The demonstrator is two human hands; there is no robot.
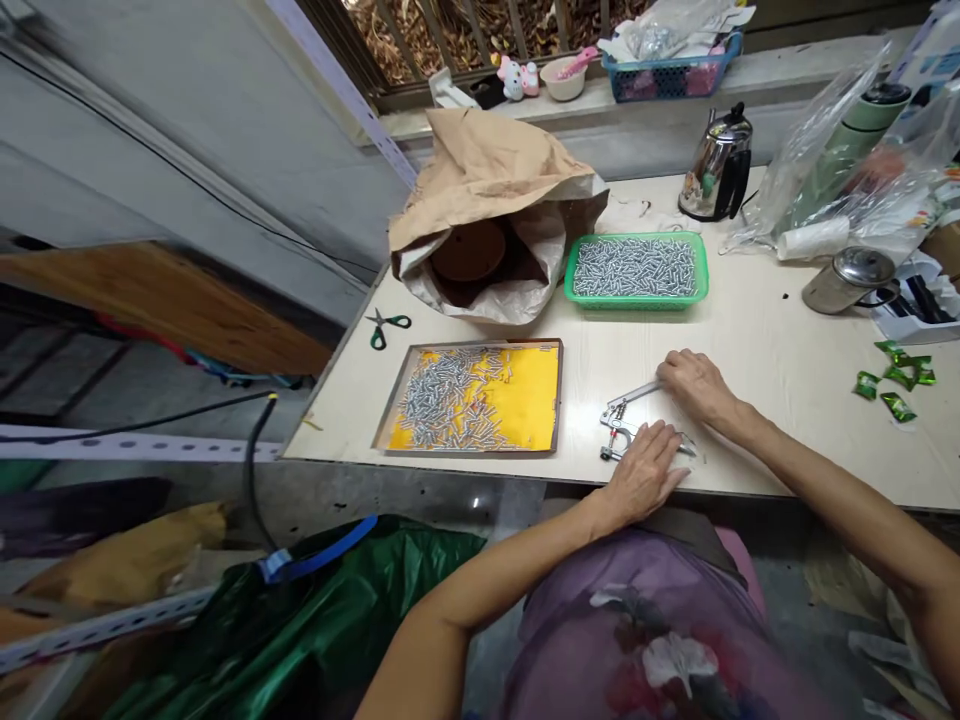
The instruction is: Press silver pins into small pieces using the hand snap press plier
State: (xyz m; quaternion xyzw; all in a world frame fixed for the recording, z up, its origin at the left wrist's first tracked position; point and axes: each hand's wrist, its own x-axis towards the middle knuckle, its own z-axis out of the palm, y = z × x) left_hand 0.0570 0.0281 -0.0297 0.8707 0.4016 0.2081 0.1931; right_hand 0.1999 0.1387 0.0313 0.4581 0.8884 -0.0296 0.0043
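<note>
A silver metal lever tool (616, 418) lies near the table's front edge, with a long upper arm and a small screw-like foot. My right hand (697, 385) is closed around the end of the raised upper arm. Lower down, my left hand (645, 468) covers the tool's lower body, its fingers closed over it; what lies under the palm is hidden. To the left is a shallow tray (541, 400) with a yellow bottom, where many small silver metal pins (442, 395) are heaped towards its left side.
A green basket (637, 303) full of similar pins stands behind my hands, beside an open brown paper sack (495, 190). Scissors (386, 325) lie at the left. A kettle (718, 165), a metal cup (847, 282) and green-wrapped sweets (898, 405) occupy the right side.
</note>
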